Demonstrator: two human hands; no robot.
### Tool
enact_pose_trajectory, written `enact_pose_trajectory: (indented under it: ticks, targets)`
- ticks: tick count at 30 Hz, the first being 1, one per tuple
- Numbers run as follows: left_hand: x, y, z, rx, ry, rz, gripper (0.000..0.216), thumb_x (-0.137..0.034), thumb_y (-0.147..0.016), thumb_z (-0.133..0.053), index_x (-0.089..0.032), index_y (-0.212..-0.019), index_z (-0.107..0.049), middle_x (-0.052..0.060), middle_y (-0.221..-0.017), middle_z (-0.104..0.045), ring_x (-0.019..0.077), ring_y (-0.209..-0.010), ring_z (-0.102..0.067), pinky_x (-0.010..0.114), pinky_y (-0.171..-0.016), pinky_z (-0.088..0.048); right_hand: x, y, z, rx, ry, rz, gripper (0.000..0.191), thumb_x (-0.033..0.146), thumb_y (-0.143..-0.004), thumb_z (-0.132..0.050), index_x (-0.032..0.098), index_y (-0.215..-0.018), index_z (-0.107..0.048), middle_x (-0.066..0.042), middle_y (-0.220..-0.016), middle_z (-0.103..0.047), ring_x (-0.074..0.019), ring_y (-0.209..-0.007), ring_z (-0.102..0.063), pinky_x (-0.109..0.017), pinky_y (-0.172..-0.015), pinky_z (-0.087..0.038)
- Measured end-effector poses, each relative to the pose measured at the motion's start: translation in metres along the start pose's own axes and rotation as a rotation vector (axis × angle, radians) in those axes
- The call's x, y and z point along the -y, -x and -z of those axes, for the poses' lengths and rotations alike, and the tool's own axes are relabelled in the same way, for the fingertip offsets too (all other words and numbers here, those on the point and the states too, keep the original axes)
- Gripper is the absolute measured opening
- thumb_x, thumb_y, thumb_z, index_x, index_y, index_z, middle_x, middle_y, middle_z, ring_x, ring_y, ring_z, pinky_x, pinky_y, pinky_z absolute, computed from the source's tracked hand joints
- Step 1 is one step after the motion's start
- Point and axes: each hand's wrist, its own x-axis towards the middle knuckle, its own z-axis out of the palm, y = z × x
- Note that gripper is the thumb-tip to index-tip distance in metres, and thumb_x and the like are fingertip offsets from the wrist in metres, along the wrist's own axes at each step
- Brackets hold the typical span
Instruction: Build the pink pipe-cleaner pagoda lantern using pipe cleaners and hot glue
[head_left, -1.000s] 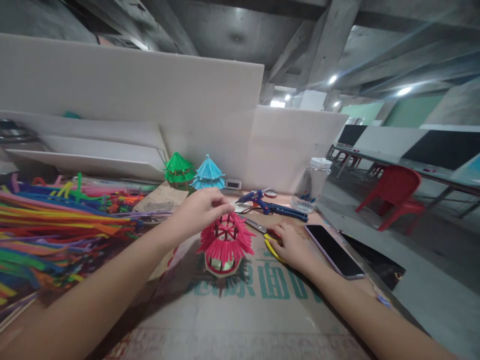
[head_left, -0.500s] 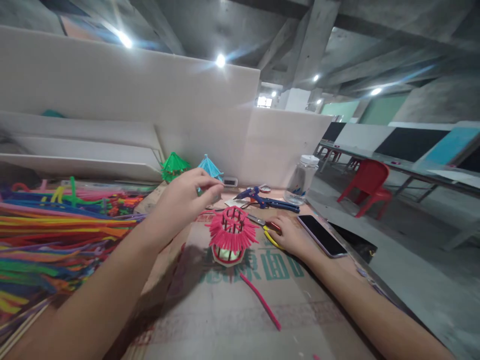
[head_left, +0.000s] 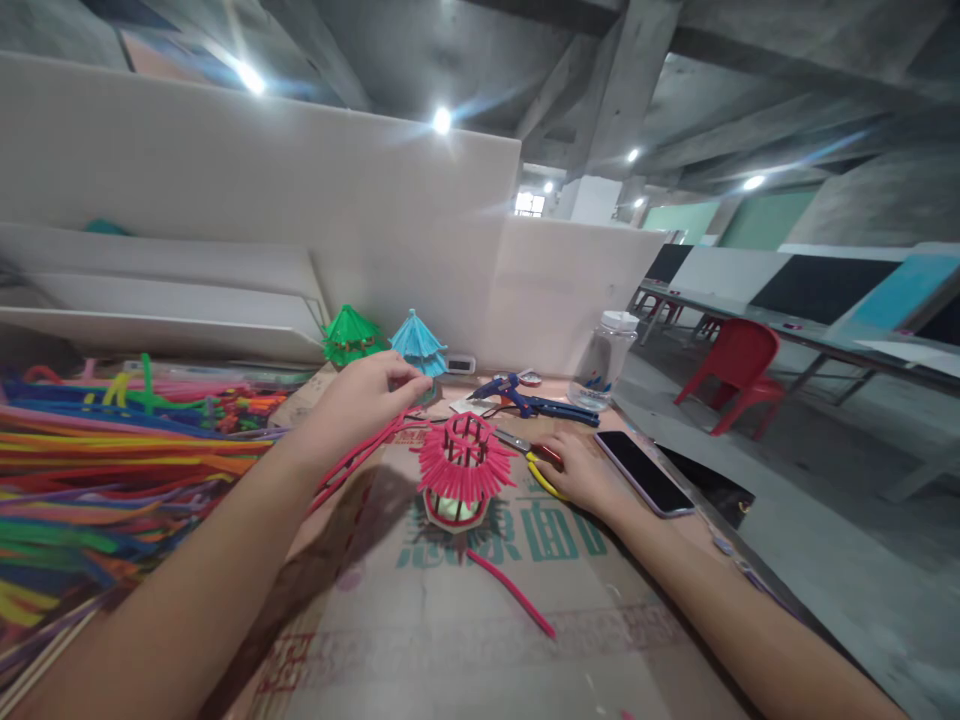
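A pink pipe-cleaner pavilion (head_left: pixel 462 470) stands on the cardboard sheet (head_left: pixel 480 610) in front of me. My left hand (head_left: pixel 367 395) hovers left of and behind it, fingers pinched together over a few pink pipe cleaners (head_left: pixel 360 455); I cannot tell if it grips them. My right hand (head_left: pixel 581 475) rests on the cardboard to the pavilion's right, fingers curled over yellow-handled pliers (head_left: pixel 541 472). A loose pink pipe cleaner (head_left: pixel 514 592) lies nearer to me.
A big pile of coloured pipe cleaners (head_left: pixel 112 460) fills the left. Green (head_left: pixel 349 335) and blue (head_left: pixel 418 343) pavilions stand at the back by white boards. A blue glue gun (head_left: pixel 536 398), a clear jar (head_left: pixel 604 372) and a phone (head_left: pixel 645 472) lie right; a red chair (head_left: pixel 731 385) beyond.
My left hand let go of the pavilion's top and moved back and left to the pink pipe cleaners. The view tilted, bringing the loose pink pipe cleaner into sight. My right hand stayed put.
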Motion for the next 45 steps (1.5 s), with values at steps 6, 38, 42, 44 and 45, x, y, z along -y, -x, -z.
enact_pose_trajectory:
  ticks: [6,38,42,44,45]
  targets:
    - [-0.008,0.002,-0.001,0.047,-0.079,0.029,0.033,-0.043,-0.092,-0.055,-0.021,-0.08,-0.077,0.004,-0.086,-0.073,0.0203,-0.079,-0.065,0.028,-0.07,-0.043,-0.008,-0.001,-0.006,0.021,-0.004,-0.006,0.032,0.034,-0.094,-0.057,0.02,-0.119,-0.069,-0.011,-0.113,-0.068,-0.0234,-0.106,-0.06,-0.035,-0.093,-0.046]
    - [-0.014,-0.035,-0.02,0.48,-0.182,0.008,0.03,-0.047,-0.084,-0.061,-0.023,-0.075,-0.076,0.002,-0.068,-0.073,0.0166,-0.057,-0.061,0.026,-0.05,-0.035,-0.016,-0.003,-0.003,0.048,-0.017,0.035,0.033,0.037,-0.094,-0.058,0.019,-0.12,-0.068,-0.013,-0.112,-0.066,-0.0269,-0.104,-0.062,-0.039,-0.091,-0.048]
    - [-0.022,-0.041,-0.019,0.474,-0.302,-0.073,0.028,-0.044,-0.085,-0.061,-0.024,-0.069,-0.074,0.001,-0.06,-0.068,0.0155,-0.051,-0.055,0.027,-0.051,-0.033,-0.014,-0.003,-0.002,0.056,-0.034,0.023,0.035,0.038,-0.094,-0.058,0.019,-0.121,-0.067,-0.013,-0.115,-0.066,-0.027,-0.107,-0.062,-0.039,-0.093,-0.048]
    - [-0.026,-0.041,-0.02,0.452,-0.323,-0.084,0.029,-0.044,-0.086,-0.059,-0.025,-0.069,-0.073,0.001,-0.061,-0.068,0.0162,-0.053,-0.056,0.027,-0.054,-0.034,-0.014,-0.003,-0.002,0.058,-0.043,0.016,0.035,0.038,-0.094,-0.058,0.018,-0.122,-0.067,-0.014,-0.116,-0.066,-0.0277,-0.108,-0.061,-0.04,-0.095,-0.048]
    - [-0.027,-0.04,-0.02,0.438,-0.328,-0.074,0.029,-0.044,-0.087,-0.058,-0.025,-0.07,-0.073,0.001,-0.062,-0.068,0.0168,-0.055,-0.057,0.028,-0.055,-0.035,-0.015,-0.002,-0.002,0.058,-0.048,0.014,0.036,0.039,-0.094,-0.058,0.018,-0.122,-0.067,-0.014,-0.116,-0.066,-0.0281,-0.109,-0.061,-0.041,-0.095,-0.048]
